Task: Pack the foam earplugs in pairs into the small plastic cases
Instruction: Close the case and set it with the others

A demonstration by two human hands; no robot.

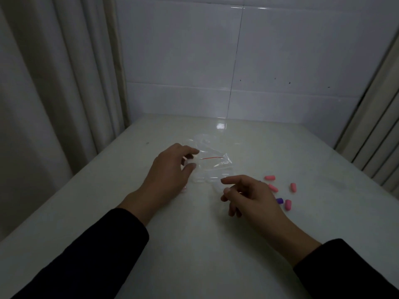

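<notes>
A white tiled wall (280, 61) stands at the back, with pale curtains (54, 83) hanging on the left side. Below them is a big white tabletop (194, 244) that shines a little near the wall.

Two arms in dark sleeves (90, 255) reach out over it. The left hand (166, 175) rests by a clear plastic bag (212, 167) with a thin red line on it. Its fingers (190, 151) are bent, and the thumb and first finger seem to pinch the left edge of the bag, though the clear plastic makes this hard to see. The right hand (250, 197) is just in front of the bag, with loosely curled fingers (228, 181) that hold nothing.

Right of that hand, small foam earplugs lie loose on the tabletop. Four pink earplugs (270, 177) are spread near each other. One purple earplug (279, 200) lies just beside the right hand, close to the nearest pink one.
</notes>
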